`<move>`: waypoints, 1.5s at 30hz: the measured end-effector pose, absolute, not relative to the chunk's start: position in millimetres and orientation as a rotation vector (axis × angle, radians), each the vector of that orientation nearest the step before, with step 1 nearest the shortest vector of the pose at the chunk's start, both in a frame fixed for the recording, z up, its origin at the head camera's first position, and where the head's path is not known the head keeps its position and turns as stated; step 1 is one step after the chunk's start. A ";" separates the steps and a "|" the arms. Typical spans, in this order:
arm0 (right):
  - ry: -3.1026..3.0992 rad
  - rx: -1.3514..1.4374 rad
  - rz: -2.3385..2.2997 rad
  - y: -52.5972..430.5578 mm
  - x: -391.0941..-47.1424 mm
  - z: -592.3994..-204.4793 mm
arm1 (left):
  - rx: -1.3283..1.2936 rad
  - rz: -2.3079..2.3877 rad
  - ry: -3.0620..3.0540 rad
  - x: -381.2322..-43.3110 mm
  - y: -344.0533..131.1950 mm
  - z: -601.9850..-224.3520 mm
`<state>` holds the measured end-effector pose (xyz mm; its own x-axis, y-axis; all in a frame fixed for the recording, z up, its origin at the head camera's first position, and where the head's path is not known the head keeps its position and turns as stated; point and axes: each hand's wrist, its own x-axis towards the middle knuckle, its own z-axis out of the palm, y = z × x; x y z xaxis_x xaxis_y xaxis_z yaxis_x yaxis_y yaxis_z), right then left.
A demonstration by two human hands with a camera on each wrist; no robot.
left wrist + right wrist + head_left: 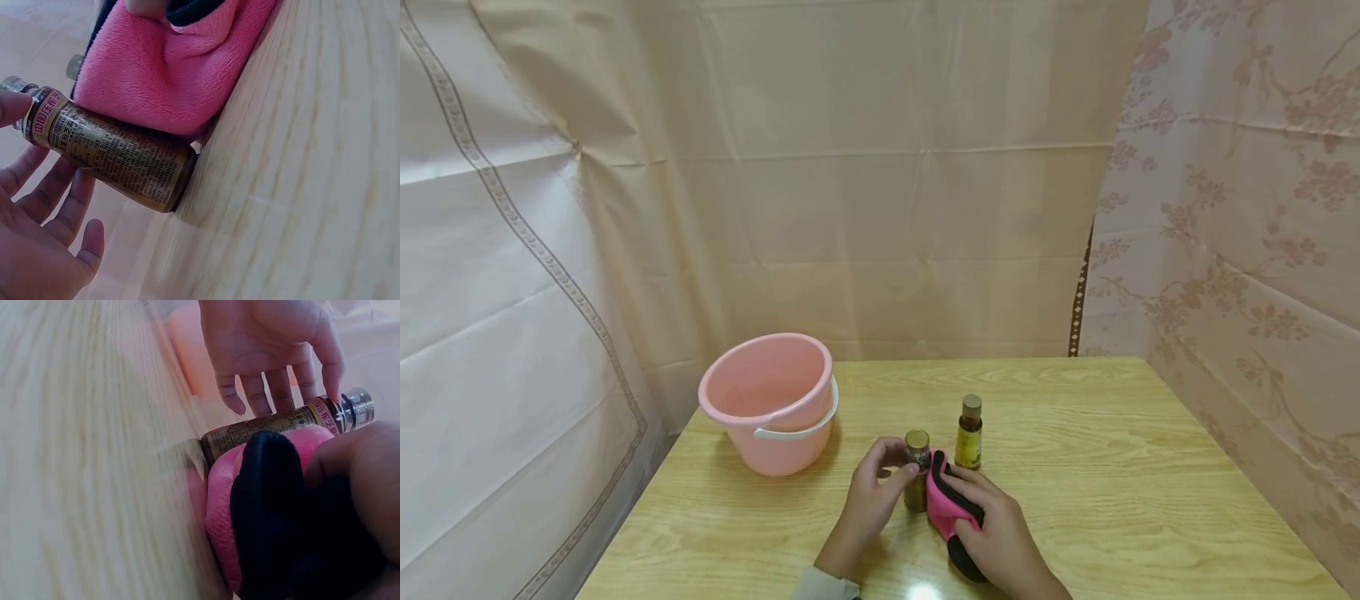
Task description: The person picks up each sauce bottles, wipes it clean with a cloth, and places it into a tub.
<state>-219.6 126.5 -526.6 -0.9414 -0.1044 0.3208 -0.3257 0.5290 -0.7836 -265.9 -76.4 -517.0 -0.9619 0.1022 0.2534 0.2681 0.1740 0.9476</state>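
A small brown glass bottle [916,492] with a gold label [119,153] and a metallic cap stands upright on the table. My left hand [868,500] is at its left side, thumb and a finger pinching the neck, the other fingers spread behind it. My right hand [1000,529] grips a folded pink cloth [942,504] with black edging. In the left wrist view the cloth [150,75] lies against the bottle's side. Just behind the right hand stands a second brown bottle [968,442] with a yellow label and a tan cap.
A pink bucket [778,450] with a pale handle [797,433] stands at the table's back left. The wood-grain table [1112,483] stretches to the right. Fabric curtains [880,208] hang behind it and along both sides.
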 end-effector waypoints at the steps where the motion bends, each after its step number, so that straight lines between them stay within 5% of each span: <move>1: -2.543 0.362 1.369 126.5 -219.5 -526.8 | -0.367 -1.901 -2.304 -266.0 -76.6 -517.1; 45: -2.210 0.569 1.435 129.9 -215.7 -522.6 | -0.390 -1.823 -2.309 -266.9 -78.1 -519.6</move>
<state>-215.7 129.9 -522.6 -0.8174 -0.0997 0.5674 -0.5589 0.3760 -0.7391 -266.9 -78.1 -519.6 -0.9505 0.0963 0.2954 0.3097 0.2168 0.9258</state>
